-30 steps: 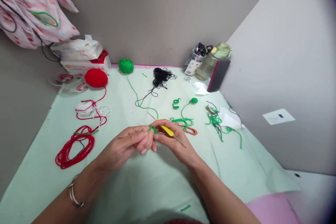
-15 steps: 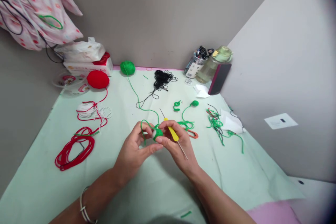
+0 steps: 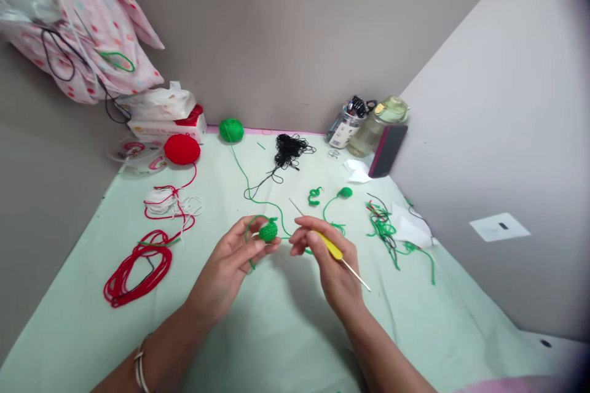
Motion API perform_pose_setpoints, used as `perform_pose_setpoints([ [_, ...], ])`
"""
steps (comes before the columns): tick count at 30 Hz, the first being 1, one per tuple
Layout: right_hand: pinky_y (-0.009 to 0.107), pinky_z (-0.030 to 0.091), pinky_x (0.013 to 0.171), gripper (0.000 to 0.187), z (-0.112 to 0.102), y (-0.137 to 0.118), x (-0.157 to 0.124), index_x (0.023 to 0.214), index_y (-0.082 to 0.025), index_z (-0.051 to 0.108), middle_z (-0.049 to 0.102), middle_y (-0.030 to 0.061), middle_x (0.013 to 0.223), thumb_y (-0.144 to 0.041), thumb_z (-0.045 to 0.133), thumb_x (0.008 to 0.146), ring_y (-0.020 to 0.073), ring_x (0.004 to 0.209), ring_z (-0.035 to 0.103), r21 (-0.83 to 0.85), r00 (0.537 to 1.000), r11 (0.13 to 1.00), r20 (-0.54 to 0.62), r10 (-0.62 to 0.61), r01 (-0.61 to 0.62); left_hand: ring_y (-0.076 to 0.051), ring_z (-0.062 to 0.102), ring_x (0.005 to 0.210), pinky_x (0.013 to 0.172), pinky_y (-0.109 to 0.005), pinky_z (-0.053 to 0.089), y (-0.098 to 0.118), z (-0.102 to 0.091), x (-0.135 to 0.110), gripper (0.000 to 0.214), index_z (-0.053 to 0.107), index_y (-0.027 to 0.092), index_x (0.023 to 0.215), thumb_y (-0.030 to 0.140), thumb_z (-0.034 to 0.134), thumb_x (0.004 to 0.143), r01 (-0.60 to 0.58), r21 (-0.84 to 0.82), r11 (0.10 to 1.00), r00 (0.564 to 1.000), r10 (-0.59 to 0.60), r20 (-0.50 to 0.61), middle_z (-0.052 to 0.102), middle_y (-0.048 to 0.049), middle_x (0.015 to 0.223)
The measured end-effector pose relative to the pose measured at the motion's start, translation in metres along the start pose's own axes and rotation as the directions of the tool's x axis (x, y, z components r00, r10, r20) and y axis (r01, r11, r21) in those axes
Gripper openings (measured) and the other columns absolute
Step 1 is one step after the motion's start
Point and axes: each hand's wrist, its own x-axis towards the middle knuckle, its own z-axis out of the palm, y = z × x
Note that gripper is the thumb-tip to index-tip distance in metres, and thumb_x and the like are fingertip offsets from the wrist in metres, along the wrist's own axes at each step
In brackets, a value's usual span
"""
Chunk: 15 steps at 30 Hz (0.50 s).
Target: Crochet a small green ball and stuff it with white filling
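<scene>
Between the thumb and fingers of my left hand is a small green crocheted ball, with a yarn tail looping beside it. My right hand grips a crochet hook by its yellow handle; the thin metal tip points up and left, apart from the ball. Green working yarn runs from the green yarn ball at the back down to between my hands. Behind my right hand lie a curled green crocheted piece and a smaller green crocheted piece with a long tail.
To the left are a red yarn ball, white yarn and a red yarn coil. Black yarn lies at the back. A phone, bottle and pen cup stand back right, near tangled green scraps.
My right hand has moved away from the ball to the right, keeping the hook. The crocheted ball stays in my left hand, now more fully visible. The whole view has shifted slightly.
</scene>
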Motion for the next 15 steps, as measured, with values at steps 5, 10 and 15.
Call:
perform_pose_setpoints([
  [5,0.031,0.05,0.067,0.031,-0.0035,-0.0013,-0.0026,0.11,-0.032,0.082,0.072,0.0012,0.078,-0.046,0.053,0.105,0.0155,0.072,0.062,-0.072,0.98,0.977,0.005,-0.199,0.199,-0.014,0.069,0.1,0.102,-0.027,0.056,0.0032,0.0002,0.0031,0.008,0.076,0.023,0.095,0.027,0.081,0.089,-0.005,-0.063,0.998,0.999,0.002,-0.047,0.065,0.0012,0.105],
  [10,0.034,0.048,0.069,0.031,-0.0037,-0.0032,-0.0036,0.109,-0.033,0.082,0.072,0.0025,0.077,-0.044,0.054,0.105,0.0184,0.073,0.06,-0.076,0.976,0.973,0.046,-0.213,0.216,-0.013,0.067,0.099,0.105,-0.028,0.054,0.0013,-0.0004,0.0028,0.007,0.076,0.023,0.096,0.026,0.079,0.091,0.001,-0.048,0.999,1.0,-0.002,-0.018,0.064,0.0014,0.1],
  [15,0.036,0.048,0.069,0.031,-0.0032,-0.0027,-0.0029,0.11,-0.031,0.082,0.071,0.0048,0.081,-0.045,0.055,0.105,0.0206,0.077,0.06,-0.069,0.98,0.978,0.053,-0.194,0.197,-0.014,0.068,0.098,0.103,-0.03,0.054,-0.0008,-0.0006,-0.0007,0.008,0.075,0.025,0.097,0.026,0.079,0.09,0.024,0.015,1.0,0.999,-0.025,0.024,0.064,0.0018,0.102],
])
